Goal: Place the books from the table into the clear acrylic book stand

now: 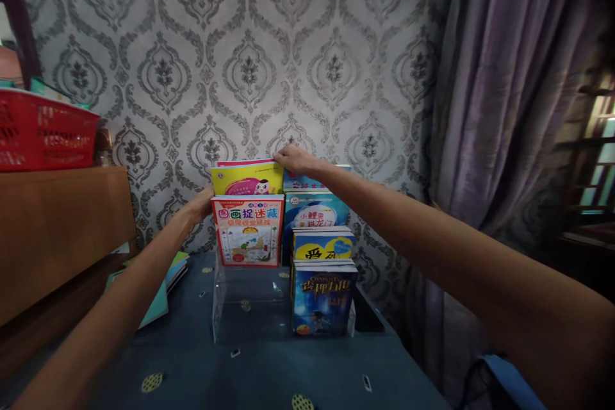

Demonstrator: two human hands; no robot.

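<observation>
A clear acrylic stepped rack (216, 307) holds several picture books in tiers. On its upper left, a yellow book (225, 179) stands behind a red-bordered puzzle book (250, 237), with a pink edge showing behind it. My right hand (296, 160) reaches across and pinches the yellow book's top right corner. At the left edge of the same book is my left hand (202, 204), closed against it, its fingertips mostly hidden. Right of these stand a teal book (312, 211), a yellow-and-blue book (312, 246) and, lowest in front, a dark blue book (323, 304).
Several loose books (156, 314) lie on the blue-covered table (259, 371), partly behind my left forearm. A dark flat object (369, 314) lies right of the rack. At left, a red basket (52, 131) sits on a wooden cabinet (67, 224). A curtain (494, 96) hangs at right.
</observation>
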